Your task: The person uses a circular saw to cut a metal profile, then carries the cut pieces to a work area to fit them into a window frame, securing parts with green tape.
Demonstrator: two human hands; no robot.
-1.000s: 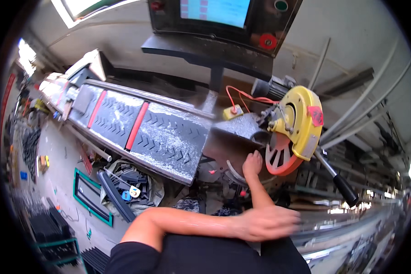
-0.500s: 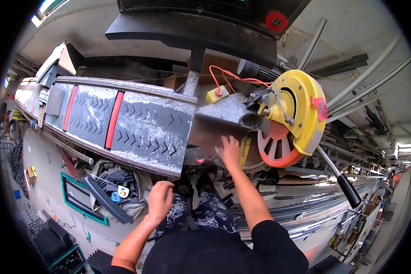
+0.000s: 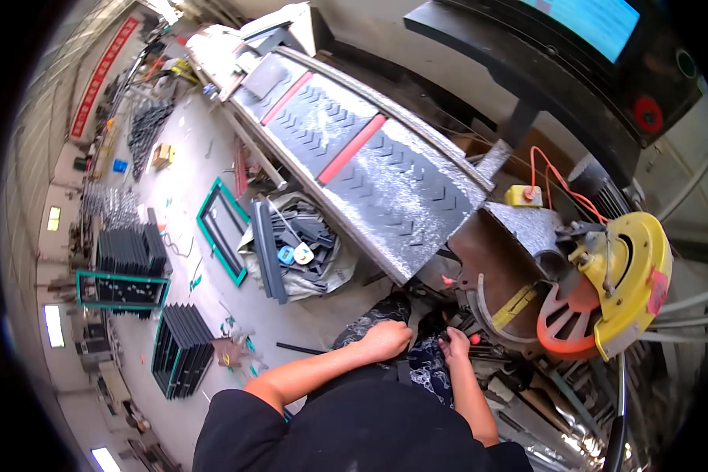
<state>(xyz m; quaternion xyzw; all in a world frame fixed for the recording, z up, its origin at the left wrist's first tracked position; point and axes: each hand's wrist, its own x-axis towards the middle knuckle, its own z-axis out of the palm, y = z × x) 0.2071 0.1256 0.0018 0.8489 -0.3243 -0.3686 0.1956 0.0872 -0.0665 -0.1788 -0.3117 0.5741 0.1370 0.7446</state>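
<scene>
Farthest to the left of the fingers, a stack of dark, ribbed-looking frames is stood on the pale floor, and closer in a green-edged rectangular frame is laid flat. Just up and left of the fingers, long grey strips are heaped on a crumpled sack. The fingers of the left hand are curled loosely inward over the patterned trousers; how tightly they are closed, and on what, cannot be told. Above them slopes a long table, its matt dark mats pressed with chevrons, dusted with whitish powder and crossed by smooth red bars. The fingers of the right hand are bent near the other thigh, and whether anything small is pinched cannot be made out. Up and right of these fingers, apart from both hands, the saw is mounted: a rounded, glossy yellow guard over a spoked orange-red disc. The work would best be done with the fingers kept clear of that rim and the footing kept steady.
</scene>
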